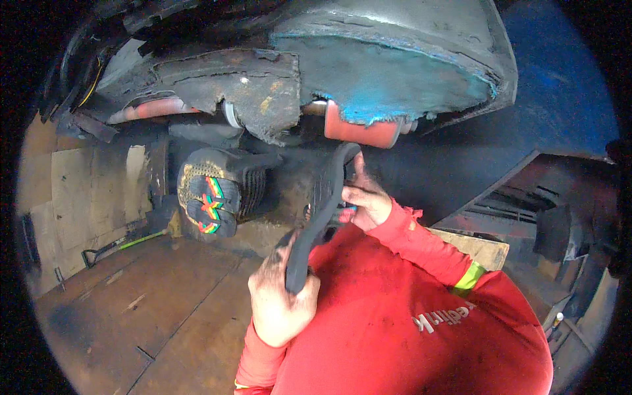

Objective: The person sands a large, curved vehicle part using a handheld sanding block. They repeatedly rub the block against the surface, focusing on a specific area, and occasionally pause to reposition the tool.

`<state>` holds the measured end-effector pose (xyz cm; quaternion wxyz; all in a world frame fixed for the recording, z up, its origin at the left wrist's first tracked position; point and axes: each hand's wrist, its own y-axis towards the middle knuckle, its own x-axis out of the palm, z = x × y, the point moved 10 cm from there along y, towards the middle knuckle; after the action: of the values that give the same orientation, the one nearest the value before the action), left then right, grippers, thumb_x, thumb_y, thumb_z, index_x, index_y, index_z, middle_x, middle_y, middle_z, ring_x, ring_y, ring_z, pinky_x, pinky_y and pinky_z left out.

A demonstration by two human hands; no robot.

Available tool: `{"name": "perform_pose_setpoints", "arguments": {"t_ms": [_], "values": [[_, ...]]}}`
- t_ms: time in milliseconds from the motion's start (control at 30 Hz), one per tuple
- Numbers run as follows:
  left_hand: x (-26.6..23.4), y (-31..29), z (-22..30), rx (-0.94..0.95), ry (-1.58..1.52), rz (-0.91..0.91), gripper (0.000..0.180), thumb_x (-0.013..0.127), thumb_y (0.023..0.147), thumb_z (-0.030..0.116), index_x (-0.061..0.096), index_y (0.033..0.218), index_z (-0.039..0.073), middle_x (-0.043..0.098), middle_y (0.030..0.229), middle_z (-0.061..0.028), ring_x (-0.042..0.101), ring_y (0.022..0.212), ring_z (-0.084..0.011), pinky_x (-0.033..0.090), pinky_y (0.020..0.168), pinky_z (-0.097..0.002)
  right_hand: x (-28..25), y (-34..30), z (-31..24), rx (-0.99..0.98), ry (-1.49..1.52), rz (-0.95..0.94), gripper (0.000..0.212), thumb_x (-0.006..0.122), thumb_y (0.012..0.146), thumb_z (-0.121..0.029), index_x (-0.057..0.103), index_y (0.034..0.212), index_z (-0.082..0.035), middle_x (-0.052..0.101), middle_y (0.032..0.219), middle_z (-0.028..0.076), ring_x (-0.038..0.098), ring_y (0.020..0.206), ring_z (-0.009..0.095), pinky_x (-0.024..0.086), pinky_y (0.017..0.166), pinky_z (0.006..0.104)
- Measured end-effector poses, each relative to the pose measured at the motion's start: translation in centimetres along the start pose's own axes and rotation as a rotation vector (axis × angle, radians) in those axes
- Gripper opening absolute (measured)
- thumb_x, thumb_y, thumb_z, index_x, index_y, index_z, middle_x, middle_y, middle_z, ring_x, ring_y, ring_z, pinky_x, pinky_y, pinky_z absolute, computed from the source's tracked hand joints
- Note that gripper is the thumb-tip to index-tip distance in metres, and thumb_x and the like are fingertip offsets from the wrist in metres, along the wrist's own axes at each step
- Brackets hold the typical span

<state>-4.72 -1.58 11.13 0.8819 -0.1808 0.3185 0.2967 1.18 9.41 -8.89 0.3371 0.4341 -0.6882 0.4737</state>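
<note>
Head view, dark sole (320,224), long axis rising rightward

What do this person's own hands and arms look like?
The left hand and right hand are gloveless, with grime on the fingers. Long red sleeves cover the arms; the right sleeve looks frayed near the cuff and has a bright yellow-green band.

Looking down and forward from head height, as the left one of a side-by-side fisheye pair, hanging close over the red shirt (395,316). Catching left hand (283,296) and right hand (368,197) at near range around mid-frame, brown floor (178,329) farther below at lower left, blue-stained grey covering (395,72) across the top. Running very wide, bending straight edges toward a dark round border.
</note>
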Motion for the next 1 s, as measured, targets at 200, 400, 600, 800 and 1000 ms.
{"name": "perform_pose_setpoints", "arguments": {"t_ms": [200,400,600,800,1000], "values": [[2.8,5.3,-1.9,-0.019,-0.043,0.035,0.032,0.056,0.076,0.004,0.064,0.107,0.000,0.066,0.091,-0.0245,0.067,0.082,-0.0427,0.054,0.071,-0.0418,-1.3,3.1,-1.6,-0.011,0.007,0.057,0.040,0.060,0.099,-0.029,0.047,0.135,-0.023,0.058,0.128,0.003,0.058,0.118,0.024,0.049,0.097,0.0520],[1.7,1.6,-0.9,0.017,-0.082,0.091,0.032,0.058,0.075,0.001,0.064,0.106,-0.002,0.064,0.083,-0.0236,0.066,0.076,-0.0419,0.053,0.066,-0.0428,0.0,1.4,-0.8,-0.029,-0.018,-0.032,0.047,0.061,0.098,-0.025,0.043,0.141,-0.022,0.057,0.128,0.004,0.058,0.117,0.023,0.051,0.092,0.0469],[0.8,-1.9,-0.9,-0.034,-0.031,0.095,0.039,0.059,0.072,0.002,0.065,0.110,-0.001,0.064,0.082,-0.0210,0.065,0.073,-0.0390,0.052,0.066,-0.0422,1.8,0.3,-0.2,0.021,-0.061,-0.061,0.053,0.057,0.100,-0.021,0.036,0.148,-0.026,0.053,0.133,0.005,0.058,0.107,0.020,0.049,0.075,0.0317],[2.2,0.7,0.5,0.033,-0.020,0.080,0.036,0.061,0.073,0.006,0.066,0.109,0.002,0.067,0.089,-0.0205,0.068,0.081,-0.0380,0.054,0.071,-0.0397,-0.3,0.5,-0.8,-0.016,0.032,0.035,0.044,0.054,0.101,-0.021,0.044,0.143,-0.028,0.058,0.130,0.006,0.062,0.106,0.026,0.052,0.085,0.0449],[3.9,2.8,-0.3,0.051,-0.111,0.095,0.028,0.058,0.076,0.001,0.063,0.104,-0.002,0.062,0.081,-0.0240,0.064,0.077,-0.0443,0.052,0.065,-0.0449,-3.1,2.1,-2.4,-0.047,-0.028,0.105,0.032,0.053,0.102,-0.023,0.048,0.134,-0.021,0.062,0.123,0.006,0.063,0.108,0.030,0.051,0.092,0.0540]]}}
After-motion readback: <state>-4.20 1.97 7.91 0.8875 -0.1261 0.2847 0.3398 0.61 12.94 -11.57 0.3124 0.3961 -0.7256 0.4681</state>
